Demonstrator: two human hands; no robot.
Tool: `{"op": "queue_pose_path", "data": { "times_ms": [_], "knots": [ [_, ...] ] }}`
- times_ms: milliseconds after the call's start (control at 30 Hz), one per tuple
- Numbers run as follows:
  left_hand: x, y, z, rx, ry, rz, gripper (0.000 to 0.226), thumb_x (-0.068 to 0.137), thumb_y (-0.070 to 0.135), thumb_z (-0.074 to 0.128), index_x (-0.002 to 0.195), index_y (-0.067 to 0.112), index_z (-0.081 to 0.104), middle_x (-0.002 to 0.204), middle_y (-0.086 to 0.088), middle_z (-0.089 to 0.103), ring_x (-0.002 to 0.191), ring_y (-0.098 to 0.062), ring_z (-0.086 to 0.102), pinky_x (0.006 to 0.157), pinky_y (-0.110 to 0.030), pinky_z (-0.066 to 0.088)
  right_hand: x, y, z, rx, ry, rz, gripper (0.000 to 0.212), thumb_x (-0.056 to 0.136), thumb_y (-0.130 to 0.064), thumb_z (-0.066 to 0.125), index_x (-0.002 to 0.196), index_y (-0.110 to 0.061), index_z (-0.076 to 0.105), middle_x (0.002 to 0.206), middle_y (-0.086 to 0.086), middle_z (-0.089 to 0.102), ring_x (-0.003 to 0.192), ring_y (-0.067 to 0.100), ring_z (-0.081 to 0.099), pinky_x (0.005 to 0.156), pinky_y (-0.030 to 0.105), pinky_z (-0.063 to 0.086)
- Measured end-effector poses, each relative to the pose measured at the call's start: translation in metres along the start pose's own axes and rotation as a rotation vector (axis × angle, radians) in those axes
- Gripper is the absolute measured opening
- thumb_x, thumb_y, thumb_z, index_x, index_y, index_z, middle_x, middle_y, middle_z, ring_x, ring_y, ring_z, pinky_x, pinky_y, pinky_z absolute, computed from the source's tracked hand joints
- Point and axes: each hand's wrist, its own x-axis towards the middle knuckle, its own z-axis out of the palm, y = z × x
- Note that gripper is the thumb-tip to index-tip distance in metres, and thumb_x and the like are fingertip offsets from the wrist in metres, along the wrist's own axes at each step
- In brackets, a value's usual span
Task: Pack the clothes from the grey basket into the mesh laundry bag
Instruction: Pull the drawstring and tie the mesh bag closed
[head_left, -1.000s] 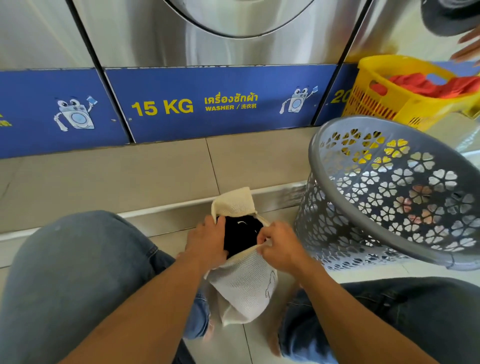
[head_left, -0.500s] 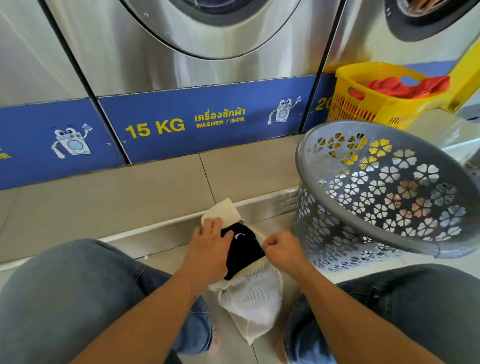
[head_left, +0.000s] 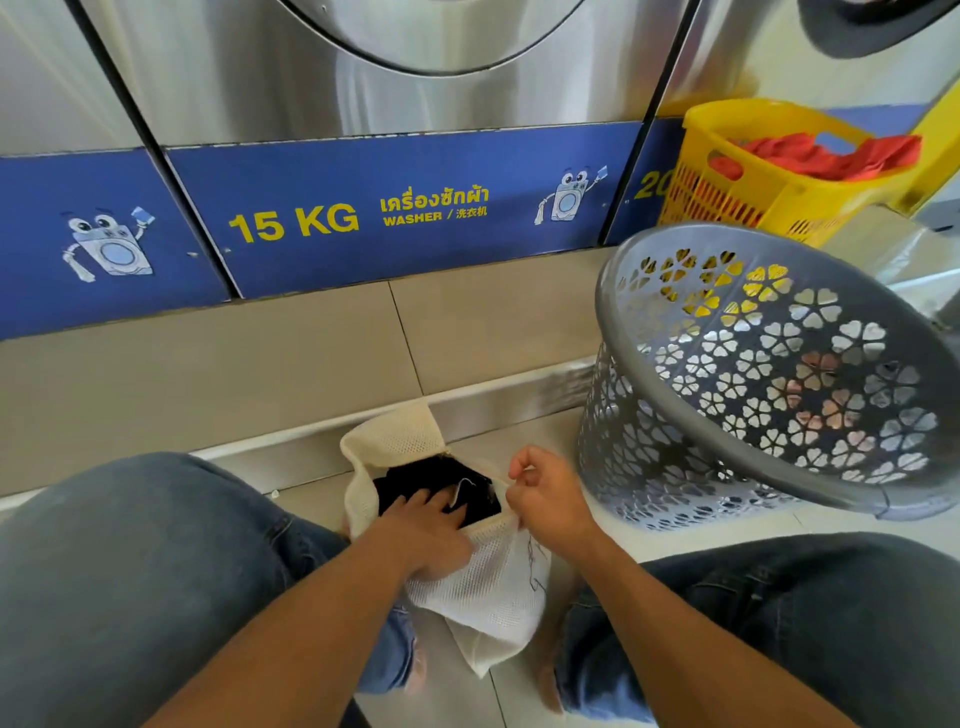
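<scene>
Mesh laundry bag (head_left: 488, 587) lies on the floor between the knees, mouth open toward the washer panel (head_left: 389, 208). Black garment (head_left: 415, 480) sits inside, under the left hand (head_left: 423, 530), whose fingers (head_left: 436, 501) are near straight, pressing it down and gripping nothing. Right hand (head_left: 545, 499) is at the mouth's right edge, fingers curled, pinching the rim. Grey basket (head_left: 605, 322) stands just right of the bag, with a yellow basket (head_left: 753, 192) of red clothes behind.

Light tiled floor (head_left: 306, 501), bounded at the rear by a raised tiled step (head_left: 260, 364): a white mesh laundry bag (head_left: 483, 587) lies on it, a grey basket (head_left: 639, 457) standing near to the right, not touching.
</scene>
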Motion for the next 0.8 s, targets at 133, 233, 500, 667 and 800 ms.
{"op": "queue_pose_path", "data": {
  "times_ms": [133, 233, 500, 667, 800],
  "knots": [
    [0.010, 0.002, -0.014, -0.087, -0.072, -0.007, 0.077, 0.082, 0.055, 0.031, 0.155, 0.036, 0.015, 0.165, 0.003, 0.005, 0.150, -0.029, 0.006, 0.119, -0.053, 0.005, 0.005, 0.002, 0.002, 0.037, -0.015, 0.014, 0.025, 0.077, 0.007, 0.051, 0.076, -0.018, 0.053, 0.052, -0.007, 0.046, 0.048, 0.015, 0.042, 0.049, 0.034, 0.039],
    [0.010, 0.008, -0.032, -0.263, -0.028, -0.010, 0.066, 0.076, 0.047, 0.044, 0.140, 0.034, 0.048, 0.151, -0.002, 0.042, 0.131, -0.029, 0.041, 0.110, -0.046, 0.033, 0.008, 0.006, -0.006, 0.018, -0.005, 0.094, 0.022, 0.082, 0.005, 0.054, 0.092, -0.014, 0.058, 0.059, -0.002, 0.051, 0.045, 0.010, 0.049, 0.047, 0.027, 0.044],
    [0.006, -0.005, -0.081, -0.544, 0.655, 0.086, 0.044, 0.081, 0.017, 0.043, 0.114, 0.030, 0.070, 0.117, 0.002, 0.069, 0.109, -0.024, 0.061, 0.094, -0.040, 0.051, 0.009, 0.019, -0.013, -0.113, -0.114, 0.169, 0.030, 0.078, -0.005, 0.055, 0.081, -0.025, 0.077, 0.070, -0.002, 0.071, 0.067, 0.018, 0.067, 0.061, 0.037, 0.054],
    [0.014, -0.010, -0.097, -0.279, 0.756, 0.080, 0.054, 0.085, 0.010, 0.051, 0.134, 0.032, 0.056, 0.144, 0.007, 0.047, 0.134, -0.021, 0.035, 0.109, -0.039, 0.029, 0.010, 0.001, -0.008, -0.280, -0.176, 0.025, 0.026, 0.086, -0.010, 0.065, 0.065, -0.023, 0.071, 0.059, -0.013, 0.060, 0.055, 0.001, 0.053, 0.053, 0.021, 0.043],
    [0.007, -0.020, -0.094, -0.121, 0.408, -0.044, 0.072, 0.083, 0.010, 0.052, 0.147, 0.039, 0.036, 0.158, 0.008, 0.028, 0.149, -0.019, 0.012, 0.120, -0.051, 0.001, 0.004, -0.014, -0.006, -0.350, -0.163, -0.095, 0.028, 0.082, -0.002, 0.056, 0.062, -0.020, 0.065, 0.053, -0.012, 0.054, 0.048, -0.002, 0.048, 0.046, 0.018, 0.039]
  ]
}}
